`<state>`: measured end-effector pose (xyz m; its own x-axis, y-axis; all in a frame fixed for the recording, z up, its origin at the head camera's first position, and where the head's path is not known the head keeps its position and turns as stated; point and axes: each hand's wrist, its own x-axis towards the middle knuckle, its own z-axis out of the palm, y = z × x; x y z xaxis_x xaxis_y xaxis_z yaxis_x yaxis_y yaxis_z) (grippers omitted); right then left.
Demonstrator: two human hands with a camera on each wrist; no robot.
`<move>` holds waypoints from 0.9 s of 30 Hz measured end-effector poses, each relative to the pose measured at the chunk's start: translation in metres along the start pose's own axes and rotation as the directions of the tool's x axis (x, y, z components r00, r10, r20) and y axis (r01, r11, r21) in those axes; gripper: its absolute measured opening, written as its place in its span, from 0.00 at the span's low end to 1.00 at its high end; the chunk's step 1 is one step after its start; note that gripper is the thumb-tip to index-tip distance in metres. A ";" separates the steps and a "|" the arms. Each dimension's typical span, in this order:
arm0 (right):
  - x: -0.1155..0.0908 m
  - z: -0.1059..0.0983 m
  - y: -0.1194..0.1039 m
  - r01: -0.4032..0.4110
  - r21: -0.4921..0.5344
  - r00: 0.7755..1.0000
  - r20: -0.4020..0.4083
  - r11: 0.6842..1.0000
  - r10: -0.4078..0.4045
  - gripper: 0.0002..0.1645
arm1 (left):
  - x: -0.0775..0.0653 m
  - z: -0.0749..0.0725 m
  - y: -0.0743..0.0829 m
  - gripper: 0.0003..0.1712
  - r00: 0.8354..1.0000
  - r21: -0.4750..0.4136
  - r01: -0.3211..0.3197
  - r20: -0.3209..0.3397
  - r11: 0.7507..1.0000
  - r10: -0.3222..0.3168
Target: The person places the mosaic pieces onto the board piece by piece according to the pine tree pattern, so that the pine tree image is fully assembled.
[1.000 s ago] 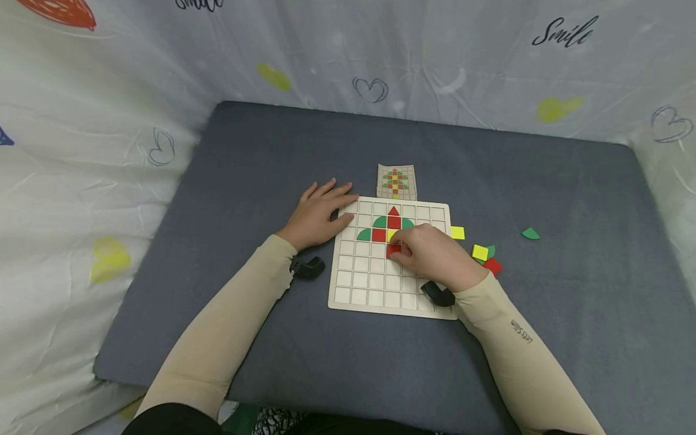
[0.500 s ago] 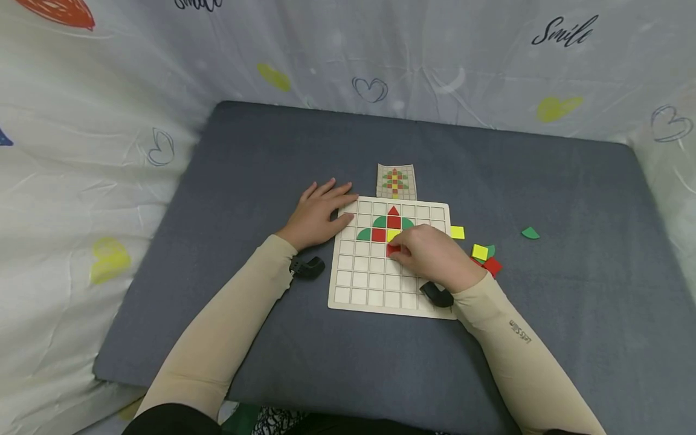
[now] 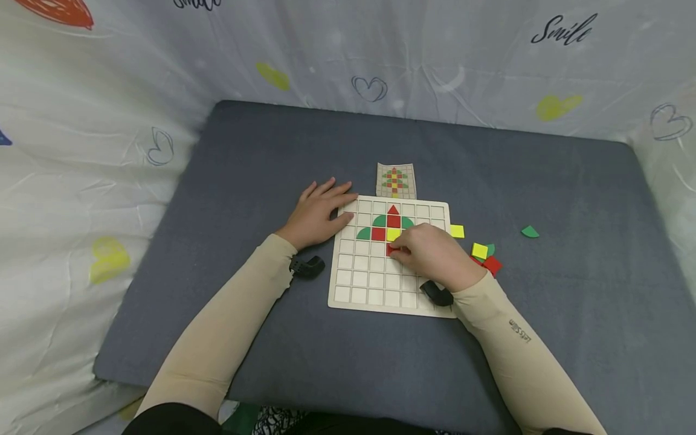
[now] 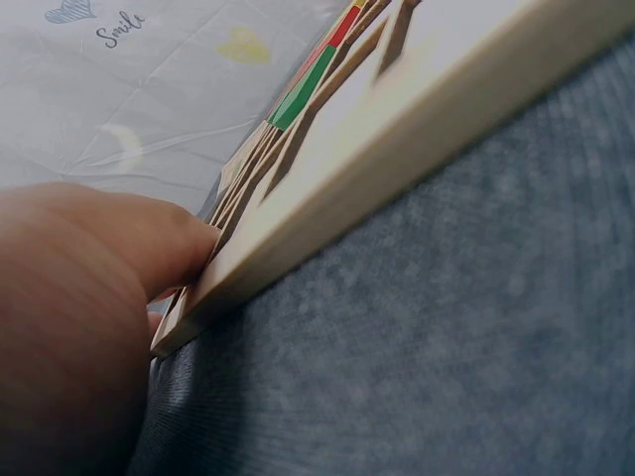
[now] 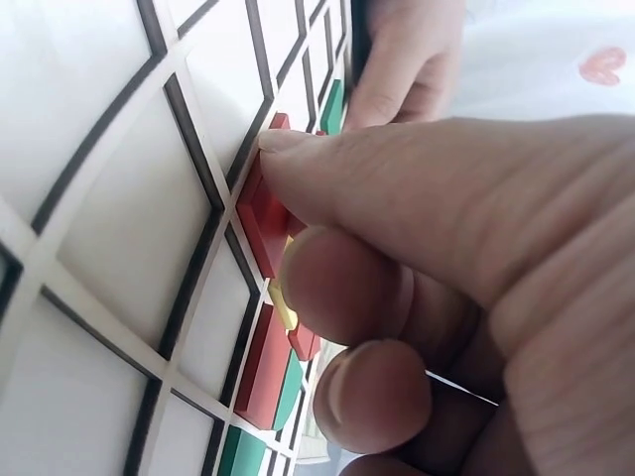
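My left hand (image 3: 321, 216) lies with spread fingers at the upper left corner of a wooden grid board (image 3: 359, 281), the thumb (image 4: 174, 241) over its edge. Low over the board's middle, my right hand (image 3: 432, 252) pinches a red square tile (image 5: 260, 213) between thumb and index finger, at the cell just below a yellow square tile (image 3: 393, 234). Above it sit a red triangle (image 3: 393, 210), red squares and green quarter-round tiles (image 3: 364, 234) in a tree shape. In the right wrist view another red square (image 5: 263, 372) shows beside the yellow one, hidden by my hand in the head view.
A small pattern card (image 3: 411, 188) with a tree design touches the board's far edge. To the right lie a yellow tile (image 3: 457, 231), a small pile with yellow, green and red tiles (image 3: 492, 265), and a lone green tile (image 3: 530, 232). Grey cloth (image 3: 272, 362) covers the table.
My right fingers have shifted very slightly around the red square tile, and more of the yellow tile shows. The left hand and board stay where they were.
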<state>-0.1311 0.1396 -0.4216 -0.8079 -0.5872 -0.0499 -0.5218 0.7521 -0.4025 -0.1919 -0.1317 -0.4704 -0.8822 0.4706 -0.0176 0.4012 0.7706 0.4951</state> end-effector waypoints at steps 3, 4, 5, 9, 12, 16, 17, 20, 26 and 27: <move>0.000 0.000 0.000 -0.007 0.004 1.000 0.005 1.000 0.007 0.11 | 0.000 0.000 0.000 0.32 1.000 0.000 -0.002 -0.001 1.000 0.002; 0.001 0.000 0.000 -0.010 0.006 1.000 0.008 1.000 0.010 0.11 | 0.000 0.000 0.000 0.32 1.000 -0.001 -0.003 -0.001 1.000 0.003; 0.001 0.000 0.000 -0.012 0.007 1.000 0.010 1.000 0.012 0.11 | 0.000 -0.001 0.000 0.32 1.000 -0.001 -0.003 -0.001 1.000 0.003; 0.000 -0.003 -0.001 -0.023 -0.002 1.000 0.020 1.000 0.023 0.08 | 0.001 -0.001 0.000 0.32 1.000 0.000 -0.005 0.002 1.000 0.005; -0.002 -0.006 -0.001 -0.040 -0.009 0.999 0.027 0.999 0.040 0.06 | 0.001 -0.001 0.000 0.32 1.000 -0.002 -0.008 0.001 1.000 0.008; -0.001 -0.010 -0.002 -0.054 -0.004 0.998 0.037 0.999 0.054 0.04 | -0.001 -0.002 -0.001 0.32 1.000 -0.003 -0.009 -0.003 1.000 0.009; -0.001 -0.011 -0.002 -0.055 -0.002 0.998 0.039 0.998 0.055 0.04 | -0.001 -0.003 -0.002 0.32 1.000 -0.005 -0.008 -0.004 1.000 0.008; -0.003 -0.016 -0.003 -0.063 0.002 0.997 0.045 0.998 0.063 0.07 | -0.002 -0.004 -0.001 0.32 1.000 -0.008 -0.004 -0.005 1.000 0.004; -0.014 -0.029 -0.004 -0.097 0.031 0.995 0.043 0.995 0.095 0.09 | -0.001 -0.002 0.001 0.32 1.000 -0.008 0.000 0.002 1.000 0.000; -0.017 -0.031 -0.003 -0.106 0.037 0.994 0.043 0.994 0.104 0.08 | -0.001 -0.002 0.001 0.31 1.000 -0.007 0.000 0.006 1.000 0.000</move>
<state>-0.1240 0.1561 -0.3913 -0.8454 -0.5179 -0.1308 -0.4228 0.7984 -0.4288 -0.1907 -0.1320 -0.4685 -0.8809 0.4728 -0.0231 0.3991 0.7680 0.5008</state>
